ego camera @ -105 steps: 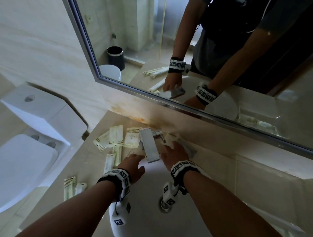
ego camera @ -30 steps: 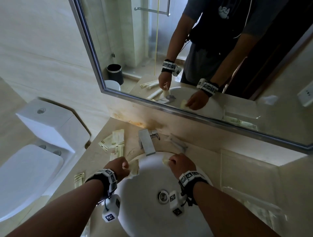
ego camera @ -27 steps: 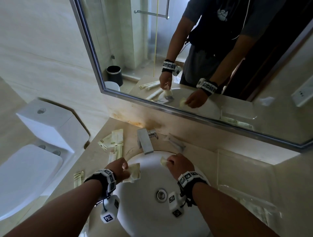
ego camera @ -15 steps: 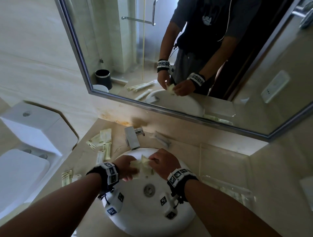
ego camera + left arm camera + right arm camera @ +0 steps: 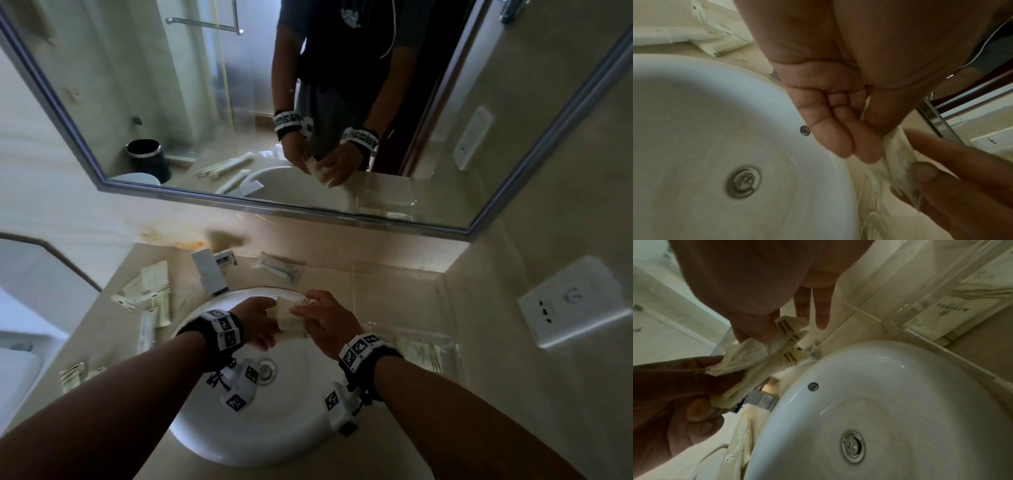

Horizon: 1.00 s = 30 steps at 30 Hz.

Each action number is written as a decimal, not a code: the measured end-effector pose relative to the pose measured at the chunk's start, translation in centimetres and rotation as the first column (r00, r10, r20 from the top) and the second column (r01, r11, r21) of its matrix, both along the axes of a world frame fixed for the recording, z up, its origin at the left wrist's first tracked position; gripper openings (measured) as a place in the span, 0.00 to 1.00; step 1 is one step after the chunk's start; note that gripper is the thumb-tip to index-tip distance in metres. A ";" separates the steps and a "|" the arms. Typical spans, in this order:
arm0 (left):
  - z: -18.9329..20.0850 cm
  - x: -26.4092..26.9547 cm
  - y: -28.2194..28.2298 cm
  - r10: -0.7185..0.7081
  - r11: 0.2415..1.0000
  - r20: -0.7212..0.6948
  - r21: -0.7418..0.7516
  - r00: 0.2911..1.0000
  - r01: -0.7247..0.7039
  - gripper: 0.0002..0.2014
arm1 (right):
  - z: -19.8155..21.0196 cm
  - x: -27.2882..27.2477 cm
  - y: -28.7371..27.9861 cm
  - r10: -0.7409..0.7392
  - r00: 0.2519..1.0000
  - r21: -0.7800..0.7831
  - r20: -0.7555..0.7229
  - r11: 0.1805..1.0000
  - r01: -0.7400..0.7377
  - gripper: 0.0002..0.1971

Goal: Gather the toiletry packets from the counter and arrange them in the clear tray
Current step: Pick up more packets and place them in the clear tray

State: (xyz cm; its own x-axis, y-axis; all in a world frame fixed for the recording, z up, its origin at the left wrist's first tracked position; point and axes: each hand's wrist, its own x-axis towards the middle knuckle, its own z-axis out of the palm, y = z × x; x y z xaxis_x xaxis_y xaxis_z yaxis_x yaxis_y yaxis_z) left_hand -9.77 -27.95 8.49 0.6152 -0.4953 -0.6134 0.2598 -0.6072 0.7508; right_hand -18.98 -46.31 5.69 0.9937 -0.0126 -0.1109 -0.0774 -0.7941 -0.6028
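Both hands are sharing a small stack of toiletry packets [image 5: 289,317] over the basin: left hand [image 5: 255,322] and right hand [image 5: 325,320] pinching opposite ends. Light, limp, probably slippery; pinching across the stack's middle looks safest. Clear tray [image 5: 442,298] waiting rightward of the grip.

bare forearms, no sleeves below the elbow. black strap on left wrist [image 5: 219,334] and right wrist [image 5: 366,353], each ringed with white square-patterned marker tiles. small white camera block [image 5: 241,387] with black markers hanging under each wrist.
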 end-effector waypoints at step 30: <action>0.2 -2.9 -11.0 -0.351 0.936 0.095 0.079 0.932 0.344 0.05 | 1.3 -5.0 -7.0 -0.268 0.947 0.142 -0.177 0.945 0.294 0.29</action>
State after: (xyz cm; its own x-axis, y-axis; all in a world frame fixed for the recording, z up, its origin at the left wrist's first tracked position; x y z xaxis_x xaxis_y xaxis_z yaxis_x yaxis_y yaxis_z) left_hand -12.71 -38.95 8.71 0.4741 -0.6541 -0.5895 -0.0543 -0.6899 0.7218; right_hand -23.99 -53.28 6.96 0.9233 -0.2571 -0.2854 -0.3842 -0.6174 -0.6864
